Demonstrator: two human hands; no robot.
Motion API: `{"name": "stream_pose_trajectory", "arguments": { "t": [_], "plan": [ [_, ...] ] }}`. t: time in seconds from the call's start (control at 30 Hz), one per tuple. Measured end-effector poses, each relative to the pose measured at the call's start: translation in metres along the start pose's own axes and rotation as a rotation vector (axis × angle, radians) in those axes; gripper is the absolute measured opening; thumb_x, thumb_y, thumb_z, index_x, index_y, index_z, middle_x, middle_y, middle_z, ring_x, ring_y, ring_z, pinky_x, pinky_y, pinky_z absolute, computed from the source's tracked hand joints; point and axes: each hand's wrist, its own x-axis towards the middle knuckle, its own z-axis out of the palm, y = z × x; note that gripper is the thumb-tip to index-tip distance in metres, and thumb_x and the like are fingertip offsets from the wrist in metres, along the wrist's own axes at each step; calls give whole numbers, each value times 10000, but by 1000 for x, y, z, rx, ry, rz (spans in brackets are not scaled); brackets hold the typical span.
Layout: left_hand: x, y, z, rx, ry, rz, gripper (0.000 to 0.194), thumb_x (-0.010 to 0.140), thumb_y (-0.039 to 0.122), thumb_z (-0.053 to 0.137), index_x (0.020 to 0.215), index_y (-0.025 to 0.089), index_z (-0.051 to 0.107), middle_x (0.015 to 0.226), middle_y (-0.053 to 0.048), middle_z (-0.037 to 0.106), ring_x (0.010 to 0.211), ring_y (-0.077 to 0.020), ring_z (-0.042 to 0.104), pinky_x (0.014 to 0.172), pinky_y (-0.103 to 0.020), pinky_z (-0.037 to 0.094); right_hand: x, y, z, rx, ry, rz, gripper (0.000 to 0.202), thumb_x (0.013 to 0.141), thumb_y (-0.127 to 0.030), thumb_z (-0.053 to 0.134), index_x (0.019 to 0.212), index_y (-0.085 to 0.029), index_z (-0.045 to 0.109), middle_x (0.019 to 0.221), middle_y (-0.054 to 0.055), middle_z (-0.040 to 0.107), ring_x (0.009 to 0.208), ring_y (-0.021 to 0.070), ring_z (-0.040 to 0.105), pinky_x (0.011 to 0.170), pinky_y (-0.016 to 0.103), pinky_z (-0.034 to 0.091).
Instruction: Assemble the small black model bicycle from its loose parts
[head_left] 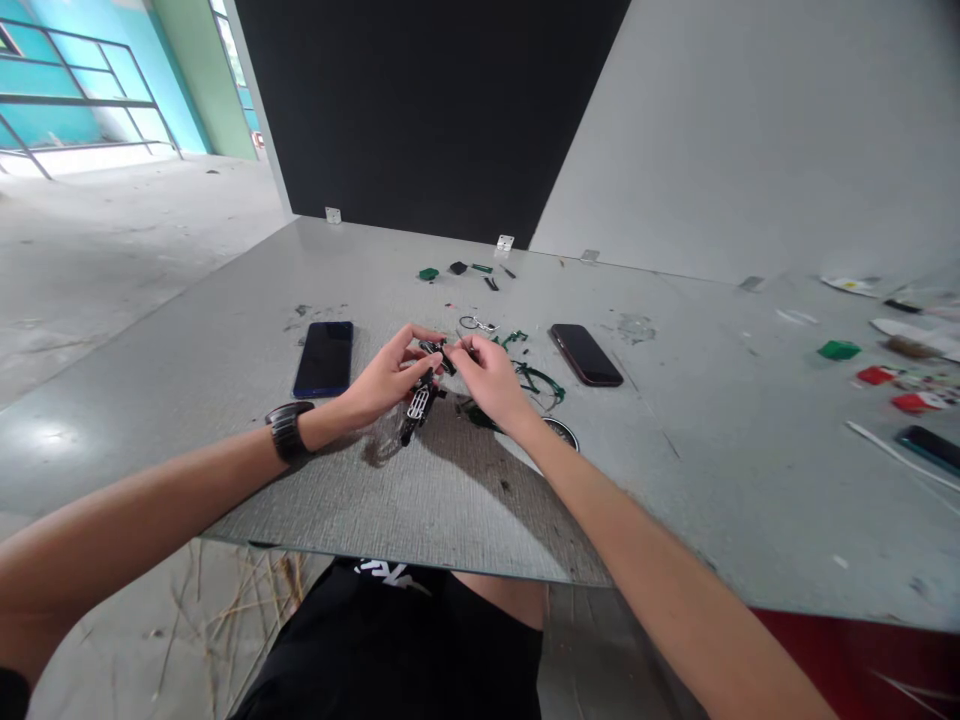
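My left hand (391, 378) grips a small black-and-silver model bicycle assembly (420, 402) between thumb and fingers, its silver rack-like part pointing down toward me. Against it, my right hand (489, 380) has thumb and forefinger pinched together at the upper end; whatever lies between those fingertips is hidden. Beside and partly under the right hand are green curved bicycle parts (541, 382). A spoked wheel (562, 434) shows past the right wrist. Just beyond the hands lies a thin silver piece with a ring (478, 323).
Phones lie left (324, 360) and right (586, 355) of the hands. Farther back sit a green piece (428, 274), a black piece (458, 268) and slim parts. Red packets (919, 402) and a green block (838, 350) are at far right. A black-and-white panel (435, 110) stands behind.
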Motion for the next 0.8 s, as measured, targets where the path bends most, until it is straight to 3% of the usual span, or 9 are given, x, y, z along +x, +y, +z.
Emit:
{"name": "stream_pose_trajectory", "arguments": {
  "t": [0.2, 0.4, 0.57, 0.63, 0.73, 0.8],
  "plan": [
    [0, 2, 0, 1, 3, 7, 262, 963, 289, 638, 1195, 190, 567, 876, -45, 677, 675, -103, 637, 419, -128, 310, 2, -1, 2, 68, 23, 43, 227, 860, -379, 595, 716, -222, 515, 547, -70, 392, 509, 102, 341, 512, 268, 266],
    [1, 0, -1, -10, -1, 9, 245, 965, 280, 630, 1189, 200, 573, 922, -43, 676, 727, -111, 662, 474, -136, 381, 5, -3, 4, 94, 37, 89, 151, 842, -336, 613, 775, -221, 540, 548, -80, 381, 494, 96, 325, 505, 263, 266],
    [1, 0, -2, -9, 2, -17, 255, 960, 294, 634, 1191, 209, 567, 925, -45, 683, 731, -114, 663, 479, -138, 387, 12, 14, -12, -13, 1, 46, 324, 930, -514, 551, 837, -207, 596, 606, -53, 408, 542, 119, 366, 529, 272, 272],
    [1, 0, -3, -17, -2, -21, 258, 958, 300, 636, 1192, 218, 563, 951, -48, 693, 767, -125, 678, 520, -151, 432, 14, 22, -23, -149, -60, -16, 358, 927, -540, 576, 872, -190, 634, 654, -32, 471, 586, 127, 394, 560, 276, 286],
    [1, -2, -5, -45, -8, -23, 256, 957, 311, 637, 1185, 226, 559, 955, -44, 700, 792, -134, 693, 594, -186, 496, 12, 28, -34, -262, -207, -30, 332, 909, -507, 638, 963, -184, 692, 610, -64, 395, 563, 121, 322, 559, 281, 241],
    [1, -2, -6, -58, -7, -26, 250, 958, 313, 634, 1179, 226, 557, 951, -44, 702, 796, -138, 698, 617, -201, 512, 9, 28, -34, -290, -230, -34, 304, 887, -466, 683, 1010, -190, 713, 610, -73, 361, 562, 119, 308, 561, 282, 227]
  ]
}}
